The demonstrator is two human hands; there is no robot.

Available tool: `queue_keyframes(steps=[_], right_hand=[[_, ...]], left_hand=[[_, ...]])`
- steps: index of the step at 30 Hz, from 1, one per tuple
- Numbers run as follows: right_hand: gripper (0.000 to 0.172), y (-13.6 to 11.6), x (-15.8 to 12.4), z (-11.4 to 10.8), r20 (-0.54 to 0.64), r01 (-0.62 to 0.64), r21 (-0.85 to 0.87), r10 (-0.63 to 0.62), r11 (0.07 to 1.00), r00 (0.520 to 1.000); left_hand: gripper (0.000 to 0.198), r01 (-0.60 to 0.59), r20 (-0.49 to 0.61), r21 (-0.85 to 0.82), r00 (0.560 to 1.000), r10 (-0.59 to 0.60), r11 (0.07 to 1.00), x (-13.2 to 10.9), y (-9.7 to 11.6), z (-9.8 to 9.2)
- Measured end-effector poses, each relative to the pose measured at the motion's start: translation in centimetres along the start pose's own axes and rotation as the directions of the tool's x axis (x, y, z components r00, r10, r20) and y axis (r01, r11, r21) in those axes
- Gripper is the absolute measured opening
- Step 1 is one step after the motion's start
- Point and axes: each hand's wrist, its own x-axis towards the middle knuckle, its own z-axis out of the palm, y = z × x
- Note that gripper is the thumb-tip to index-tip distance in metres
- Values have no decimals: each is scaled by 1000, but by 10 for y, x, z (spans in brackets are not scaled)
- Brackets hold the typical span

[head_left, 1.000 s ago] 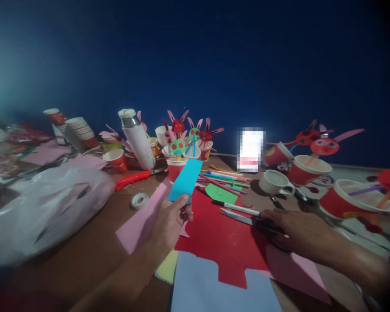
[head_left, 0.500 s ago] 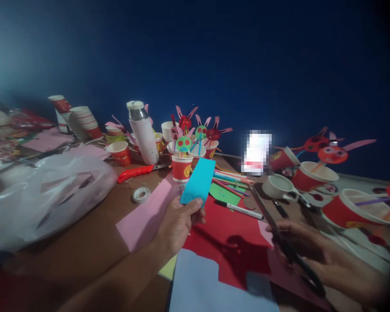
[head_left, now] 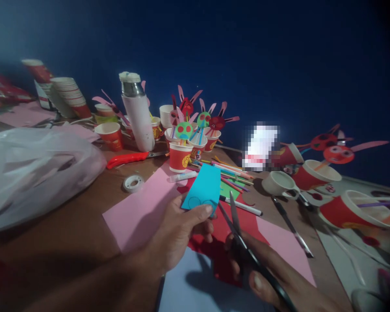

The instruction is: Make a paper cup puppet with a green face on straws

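Observation:
Between thumb and fingers, my left hand (head_left: pixel 182 227) pinches the near end of a blue paper strip (head_left: pixel 204 184), which has circles drawn near that end. My right hand (head_left: pixel 263 268) grips a pair of black-handled scissors (head_left: pixel 242 242). Their blades are parted and point up toward the strip's right edge, close to my left fingertips. Beneath the hands lie a red paper sheet (head_left: pixel 247 221), pink paper (head_left: pixel 143 203) and a pale sheet (head_left: pixel 188 288). A black-and-white marker (head_left: pixel 245 206) rests just behind the scissor tips.
Behind the strip stand paper cups (head_left: pixel 180 157) with rabbit-faced paper figures and a white flask (head_left: pixel 138 117). A red-handled knife (head_left: pixel 130 159), a tape roll (head_left: pixel 133 183) and a plastic bag (head_left: pixel 42 177) lie left. A white mug (head_left: pixel 279 184) and a pen (head_left: pixel 292 227) are right.
My right hand has brought the scissors leftward to the blue strip, and their blades now show parted. The left hand still holds the strip. The view has shifted slightly.

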Motion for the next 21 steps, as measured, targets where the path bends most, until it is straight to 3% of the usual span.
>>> queue_keyframes(steps=[4,11,21], right_hand=[[54,-5,3,10,-12,-9,39,9,999,1000],[51,-11,11,16,-6,116,97,-116,988,993],[54,0,9,20,-13,97,121,-96,988,995]], left_hand=[[11,24,15,27,1000,-24,999,-1,-9,-2],[12,89,30,73,995,-91,993,-4,-17,-3],[11,130,20,117,991,-133,985,-4,-18,-2]])
